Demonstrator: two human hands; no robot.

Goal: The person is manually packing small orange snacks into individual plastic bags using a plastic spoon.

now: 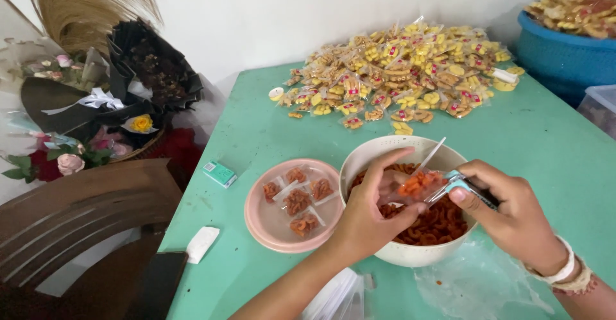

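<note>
The left hand [372, 214] pinches a small clear plastic snack packet [414, 185] while the right hand [513, 214] grips a metal stapler [459, 185]; a loose pinch could spill snacks into the cream round bowl [385, 246].

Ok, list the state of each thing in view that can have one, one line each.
small clear packet: partly filled with orange snacks, pinched in the left hand.
stapler: held in the right hand, its nose at the packet's edge.
white bowl: holds loose orange snacks.
pink plate: holds four filled packets.
packet pile: heaped at the table's far end.
blue tub: heaped with packets.
</note>
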